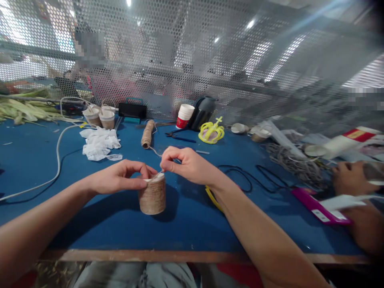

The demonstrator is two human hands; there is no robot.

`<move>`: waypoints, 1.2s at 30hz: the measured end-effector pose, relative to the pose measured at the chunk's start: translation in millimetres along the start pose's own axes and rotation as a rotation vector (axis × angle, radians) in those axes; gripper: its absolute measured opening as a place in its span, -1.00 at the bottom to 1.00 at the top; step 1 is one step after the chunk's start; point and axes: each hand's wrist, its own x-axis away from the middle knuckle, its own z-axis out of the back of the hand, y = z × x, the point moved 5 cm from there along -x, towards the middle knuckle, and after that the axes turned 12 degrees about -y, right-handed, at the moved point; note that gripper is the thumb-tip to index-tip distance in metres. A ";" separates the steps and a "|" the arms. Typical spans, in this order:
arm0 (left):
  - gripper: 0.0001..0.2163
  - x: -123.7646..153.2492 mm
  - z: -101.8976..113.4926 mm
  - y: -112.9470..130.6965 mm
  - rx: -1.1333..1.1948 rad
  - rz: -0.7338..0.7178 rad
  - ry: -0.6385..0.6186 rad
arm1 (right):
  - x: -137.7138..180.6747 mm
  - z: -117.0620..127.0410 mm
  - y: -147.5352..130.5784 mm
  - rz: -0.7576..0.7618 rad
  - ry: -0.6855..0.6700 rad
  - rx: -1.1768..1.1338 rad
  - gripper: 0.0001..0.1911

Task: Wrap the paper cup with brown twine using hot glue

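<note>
A small paper cup (152, 198) wrapped in brown twine stands on the blue table before me, its white rim showing at the top. My left hand (127, 176) is closed on the cup's rim from the left, thumb outside, fingers over the top. Just above the right side of the rim, my right hand (183, 163) pinches the twine (155, 152). That strand leads back to a spool of twine (147, 135) lying behind the cup. Some fingertips of both hands are hidden.
White crumpled cloth (100, 142), two finished-looking cups (100, 116), pliers (181, 137), stacked paper cups (184, 116) and a yellow crown (211, 131) lie farther back. At right, a co-worker's hand (348, 180) is near a magenta device (319, 206) and black cable (240, 172).
</note>
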 end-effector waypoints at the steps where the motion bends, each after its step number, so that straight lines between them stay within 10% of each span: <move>1: -0.84 -0.3 0.6 -1.5 0.005 0.015 0.006 | 3.3 1.3 0.1 -0.010 0.022 -0.008 -0.76; 36: -0.90 1.2 -4.1 -7.7 0.267 -0.068 -0.044 | 33.1 -16.8 5.4 -0.084 0.067 0.061 -0.84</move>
